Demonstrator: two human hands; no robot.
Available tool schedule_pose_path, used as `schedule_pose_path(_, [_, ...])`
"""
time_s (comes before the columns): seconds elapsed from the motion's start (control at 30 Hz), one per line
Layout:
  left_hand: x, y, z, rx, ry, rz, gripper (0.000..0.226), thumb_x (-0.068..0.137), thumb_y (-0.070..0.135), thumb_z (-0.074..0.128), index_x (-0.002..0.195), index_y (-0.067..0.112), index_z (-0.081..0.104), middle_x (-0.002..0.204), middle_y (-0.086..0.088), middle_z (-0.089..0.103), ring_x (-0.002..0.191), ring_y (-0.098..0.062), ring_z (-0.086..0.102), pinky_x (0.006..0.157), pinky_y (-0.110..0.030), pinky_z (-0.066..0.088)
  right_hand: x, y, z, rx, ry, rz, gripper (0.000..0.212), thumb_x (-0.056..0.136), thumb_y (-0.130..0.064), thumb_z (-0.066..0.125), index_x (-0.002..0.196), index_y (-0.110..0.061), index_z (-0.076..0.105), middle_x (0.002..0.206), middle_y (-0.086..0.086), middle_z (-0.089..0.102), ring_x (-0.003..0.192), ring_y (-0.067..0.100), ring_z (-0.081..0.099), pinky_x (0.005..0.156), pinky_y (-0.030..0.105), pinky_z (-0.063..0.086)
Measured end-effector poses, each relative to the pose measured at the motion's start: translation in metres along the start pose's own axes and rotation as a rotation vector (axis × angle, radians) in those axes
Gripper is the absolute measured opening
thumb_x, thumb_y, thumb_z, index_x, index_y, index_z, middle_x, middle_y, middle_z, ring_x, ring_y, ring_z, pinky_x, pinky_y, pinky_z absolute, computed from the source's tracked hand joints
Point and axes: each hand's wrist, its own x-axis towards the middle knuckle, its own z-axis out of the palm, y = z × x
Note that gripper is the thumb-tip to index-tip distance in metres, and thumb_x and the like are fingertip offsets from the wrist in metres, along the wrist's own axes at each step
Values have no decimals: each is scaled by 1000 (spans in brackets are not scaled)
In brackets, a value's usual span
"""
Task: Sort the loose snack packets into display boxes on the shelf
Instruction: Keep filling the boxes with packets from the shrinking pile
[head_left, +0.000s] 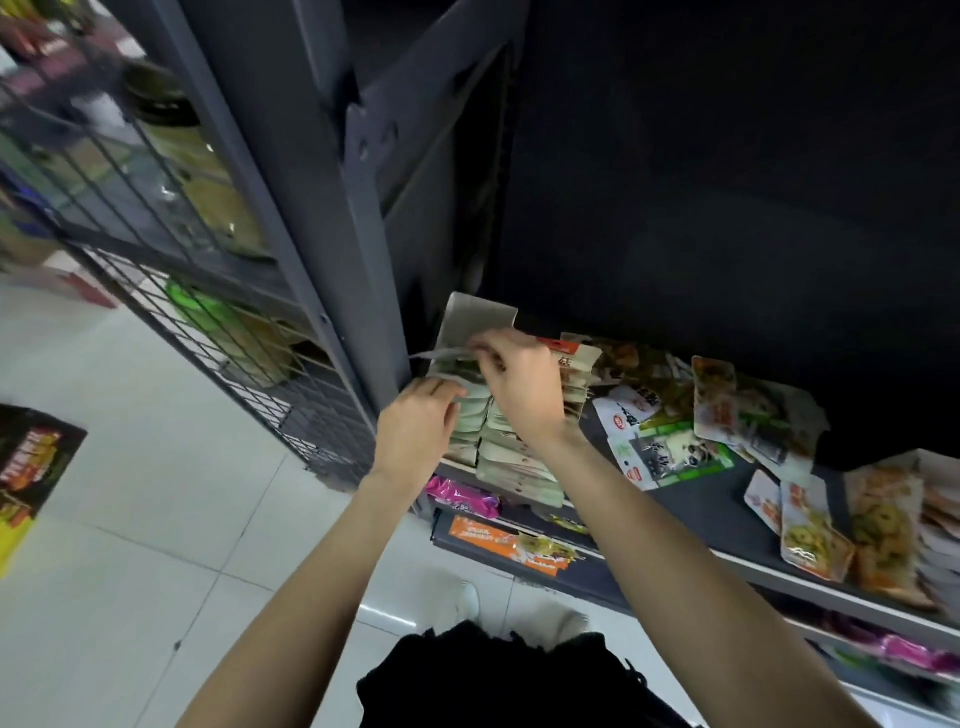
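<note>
A white display box (475, 314) stands at the left end of the dark shelf (701, 499), filled with rows of pale green snack packets (511, 462). My right hand (519, 384) is over the box and pinches a pale packet (441, 355) at its back end. My left hand (418, 423) rests on the packets at the box's left side, fingers bent onto them. Loose packets (670, 447) in white, green and orange lie scattered on the shelf to the right of the box.
A second box (576, 364) with red print stands behind my right hand. More orange packets (878, 530) lean at the far right. A grey upright post (332, 208) and wire rack (208, 322) stand left. Lower shelves hold pink and orange packs (498, 535).
</note>
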Motion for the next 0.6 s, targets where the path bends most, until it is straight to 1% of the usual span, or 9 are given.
schedule_pose_path(0.07, [1,2,-1,33,31,5,21,66,7,80,78,20,69,75,6,68,65,-17,63,45,-21,42,1,1,4,-193,-29,-87,17,70,-2,72,83,-14,71,74,0,68,66,21,65,51,24,47])
schedule_pose_path(0.13, [2,2,-1,41,50,0,19,67,8,80,76,22,69,73,7,68,62,-16,63,43,-21,41,3,0,5,-359,-50,-156,24,57,-1,80,72,-16,71,64,-1,65,65,22,63,51,23,45])
schedule_pose_path(0.2, [1,3,0,50,79,-4,15,71,11,78,77,21,69,71,5,67,62,-17,63,43,-22,43,0,-1,2,-426,-65,-226,23,56,-1,80,72,-14,71,66,0,66,74,24,62,62,29,47])
schedule_pose_path(0.23, [-2,4,-1,49,106,-3,10,75,12,75,79,20,69,73,4,67,64,-17,63,44,-24,45,-4,0,-2,-416,-52,-253,21,61,-3,78,77,-14,72,71,0,68,81,25,62,70,31,47])
schedule_pose_path(0.27, [-6,7,-3,37,144,8,4,79,14,70,82,17,68,76,2,68,68,-18,62,46,-25,48,-11,0,-9,-372,-36,-261,18,68,-6,75,85,-13,72,79,0,70,88,24,62,76,30,47])
schedule_pose_path(0.33, [-15,22,-9,-34,217,44,11,85,20,60,89,12,65,84,0,67,78,-16,59,55,-22,46,-33,1,-30,-230,19,-218,18,83,-11,64,98,-13,72,92,-1,71,97,20,60,84,29,47])
schedule_pose_path(0.4, [-27,47,-12,-158,270,111,15,88,22,54,96,12,60,87,0,65,83,-12,54,62,-17,40,-64,9,-56,-119,91,-152,20,88,-9,59,103,-10,71,96,0,71,100,18,59,85,26,48])
schedule_pose_path(0.5, [-46,94,-2,-306,221,235,14,90,21,51,101,15,54,87,-1,65,82,-14,57,72,-22,43,-117,45,-92,-88,97,-13,21,89,-5,57,104,-8,71,95,2,70,98,19,60,83,28,50])
schedule_pose_path(0.6, [-57,137,25,-375,144,313,13,89,17,53,97,11,60,88,1,65,82,-13,57,74,-20,41,-160,95,-119,-129,39,145,22,88,-2,58,104,-10,71,96,3,70,96,21,62,76,36,55])
